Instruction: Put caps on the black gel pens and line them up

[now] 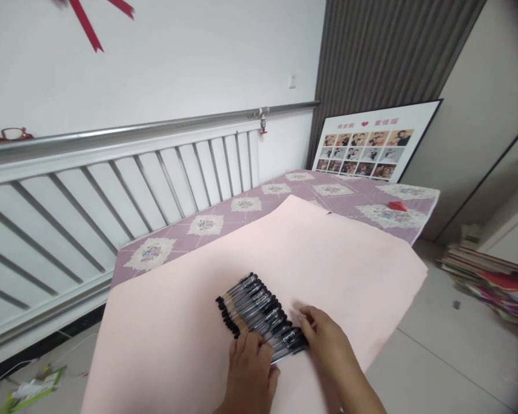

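Note:
Several clear-barrelled pens [256, 307] with black caps lie side by side in a slanted row on a pale pink sheet [349, 253]. Their caps face right, their dark ends left. My left hand [250, 368] is closed over the near left part of the row, its curled fingertips on the barrels. Beside the capped ends of the nearest pens rests my right hand [323, 333], touching them, thumb and forefinger slightly apart. Its lower fingers are partly hidden. A tan band or patch shows across some barrels.
The sheet covers a table with a purple patterned cloth [246, 204]. A small red folded piece [397, 206] lies at the far right of it. Behind stand a white radiator [176, 178] and a photo board [362, 144]. Stacked papers [487, 276] sit on the floor at right.

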### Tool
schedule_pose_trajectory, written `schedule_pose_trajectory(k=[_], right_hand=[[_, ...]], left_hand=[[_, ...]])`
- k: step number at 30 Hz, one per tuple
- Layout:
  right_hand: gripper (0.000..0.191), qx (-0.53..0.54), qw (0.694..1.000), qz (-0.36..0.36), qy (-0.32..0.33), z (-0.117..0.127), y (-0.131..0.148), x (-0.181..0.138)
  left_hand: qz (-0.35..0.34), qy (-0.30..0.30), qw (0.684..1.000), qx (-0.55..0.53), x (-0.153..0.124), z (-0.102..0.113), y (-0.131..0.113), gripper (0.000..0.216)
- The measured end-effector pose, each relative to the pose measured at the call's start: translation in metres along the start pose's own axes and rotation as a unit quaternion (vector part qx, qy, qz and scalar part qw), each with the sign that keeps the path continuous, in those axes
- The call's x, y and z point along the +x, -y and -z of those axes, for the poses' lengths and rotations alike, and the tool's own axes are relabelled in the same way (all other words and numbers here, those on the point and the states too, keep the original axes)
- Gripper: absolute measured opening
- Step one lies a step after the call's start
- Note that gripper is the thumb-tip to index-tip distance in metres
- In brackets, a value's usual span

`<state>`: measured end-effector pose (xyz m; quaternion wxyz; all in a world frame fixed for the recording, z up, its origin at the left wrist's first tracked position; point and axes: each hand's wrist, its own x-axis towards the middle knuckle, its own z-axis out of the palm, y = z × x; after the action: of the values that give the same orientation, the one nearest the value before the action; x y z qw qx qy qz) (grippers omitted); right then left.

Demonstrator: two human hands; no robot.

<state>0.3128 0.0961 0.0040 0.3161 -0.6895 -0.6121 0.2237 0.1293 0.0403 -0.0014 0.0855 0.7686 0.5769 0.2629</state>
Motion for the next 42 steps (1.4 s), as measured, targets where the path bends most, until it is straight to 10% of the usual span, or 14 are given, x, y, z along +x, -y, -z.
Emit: schedule_pose_trajectory(k=[21,33,42], right_hand=[[0.017,0.014,0.996,0.077,0.039,-0.009,0.000,-0.007],[0.017,0.006,0.996,0.072,0.052,-0.012,0.001,-0.004],[0.024,0.016,0.999,0.052,0.002,-0.007,0.011,-0.002]], left_hand=[[0.034,0.069,0.996,0.046,0.007,0.007,-0.004,0.011],[-0.030,0.114,0.985,0.125,0.003,-0.018,0.028,0.073],[0.010,0.069,0.988,-0.136,0.005,0.024,0.006,0.046]])
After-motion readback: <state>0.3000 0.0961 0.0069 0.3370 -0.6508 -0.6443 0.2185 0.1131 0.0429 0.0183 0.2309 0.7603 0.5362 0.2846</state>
